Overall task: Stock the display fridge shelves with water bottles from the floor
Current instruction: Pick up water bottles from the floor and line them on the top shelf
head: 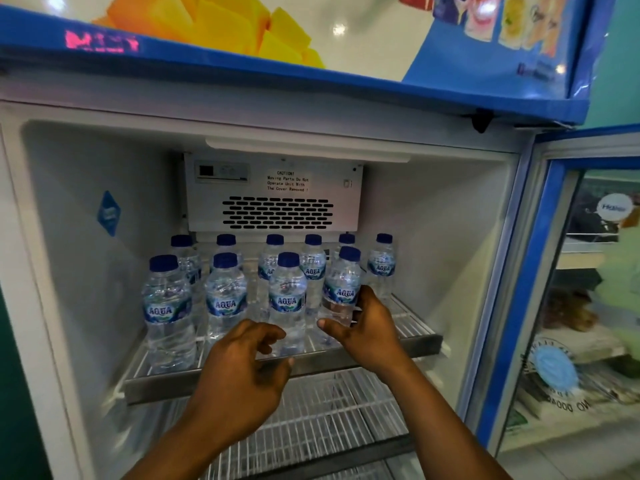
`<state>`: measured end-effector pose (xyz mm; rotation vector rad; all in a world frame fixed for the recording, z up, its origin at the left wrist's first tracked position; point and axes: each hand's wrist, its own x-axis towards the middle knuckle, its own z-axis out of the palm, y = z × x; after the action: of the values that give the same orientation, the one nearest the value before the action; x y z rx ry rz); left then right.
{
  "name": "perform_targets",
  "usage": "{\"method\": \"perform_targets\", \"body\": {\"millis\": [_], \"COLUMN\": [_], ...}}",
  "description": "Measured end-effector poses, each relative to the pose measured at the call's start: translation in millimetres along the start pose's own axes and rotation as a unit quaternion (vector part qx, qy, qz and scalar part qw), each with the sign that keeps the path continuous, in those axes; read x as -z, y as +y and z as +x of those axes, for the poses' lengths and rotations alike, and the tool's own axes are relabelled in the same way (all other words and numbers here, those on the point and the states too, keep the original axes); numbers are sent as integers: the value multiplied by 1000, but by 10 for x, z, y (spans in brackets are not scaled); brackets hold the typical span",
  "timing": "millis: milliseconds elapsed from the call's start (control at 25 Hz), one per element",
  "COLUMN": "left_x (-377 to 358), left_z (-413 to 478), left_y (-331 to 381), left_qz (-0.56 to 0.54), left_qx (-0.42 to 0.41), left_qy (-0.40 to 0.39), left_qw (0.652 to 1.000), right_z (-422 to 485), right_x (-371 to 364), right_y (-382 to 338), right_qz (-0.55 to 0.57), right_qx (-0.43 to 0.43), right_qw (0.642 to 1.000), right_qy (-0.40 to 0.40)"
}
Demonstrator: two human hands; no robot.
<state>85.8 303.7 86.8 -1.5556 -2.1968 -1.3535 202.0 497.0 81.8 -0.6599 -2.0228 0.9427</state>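
Blue labels on the water bottles (287, 301) across the lower middle of the frame read "AQUA". The white fan cover (287, 181) at centre carries the notice "CAUTION! Moving Parts Do Not Operate Unit With The Cover Removed !". A round sticker (614, 206) on the glass door, at right, reads "Haier".

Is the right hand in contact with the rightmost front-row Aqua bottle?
Touching. In the head view the right hand pinches the lower body of the rightmost front-row Aqua bottle between thumb and fingers.
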Motion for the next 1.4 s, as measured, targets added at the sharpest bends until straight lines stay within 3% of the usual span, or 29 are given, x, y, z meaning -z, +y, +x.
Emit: {"method": "perform_targets", "body": {"millis": [160,400,720,800,920,1000,1160,1240,1320,1400], "left_x": [56,62,270,370,614,795,1128,1258,1293,1200], "left_z": [-38,-196,-643,-827,-1289,-1698,-2619,-3166,-3753,-4414], "left_y": [-111,-221,-599,-726,-1081,-1454,-2299,-2734,-3177,-3643], "left_qz": [15,-25,-62,-84,-72,-36,-4,-4,-10,0], "left_qx": [14,26,35,48,62,95,244,326,409,499], "left_qy": [7,26,-15,-51,-108,-141,-203,-208,-202,-190], "left_qw": [1000,999,997,994,990,985,948,922,890,845], "right_z": [44,0,-12,-151,-711,-1209,-2160,-2656,-3212,-3815], "right_x": [-103,-162,-239,-278,-650,-1104,-2227,-2861,-3492,-4114], "right_y": [-10,-51,-102,-144,-258,-320,-310,-217,43,485], "right_qz": [-85,-113,-133,-142,-122,-133,-127,-100,-98,-123], "right_qx": [25,31,11,38,136,178,169,143,98,34], "right_qw": [996,993,991,988,963,954,977,982,961,917], "right_qy": [-17,-13,-16,44,196,201,41,-79,-239,-377]}}
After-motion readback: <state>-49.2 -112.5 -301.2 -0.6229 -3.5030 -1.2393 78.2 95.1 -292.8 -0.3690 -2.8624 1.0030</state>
